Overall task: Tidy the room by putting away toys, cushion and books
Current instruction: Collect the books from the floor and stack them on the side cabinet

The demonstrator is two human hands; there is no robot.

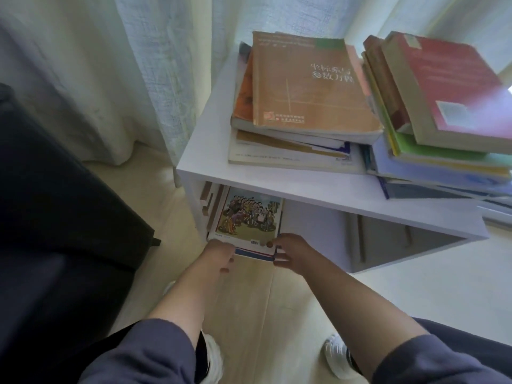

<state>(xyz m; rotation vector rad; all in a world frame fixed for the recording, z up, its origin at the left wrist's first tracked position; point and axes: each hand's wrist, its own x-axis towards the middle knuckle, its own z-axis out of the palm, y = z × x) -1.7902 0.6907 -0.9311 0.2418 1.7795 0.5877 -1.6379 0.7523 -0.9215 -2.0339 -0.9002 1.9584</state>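
Now arms outstretched; left hand [219,253], right hand [291,252] grip near edge of book stack [249,217] in white shelf [277,187].

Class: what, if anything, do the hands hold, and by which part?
A picture-covered book stack, at its near edge: left hand on the left corner, right hand on the right.

Well above the right hand [291,250], the orange-brown book [304,87] bears a white title in two lines: 坐标系与 / 参数方程. Its smaller print is too blurred to read. Just beside that hand, the picture book [249,214] shows a barcode with illegible digits. The label on the red book [448,87], up to the right, is unreadable.
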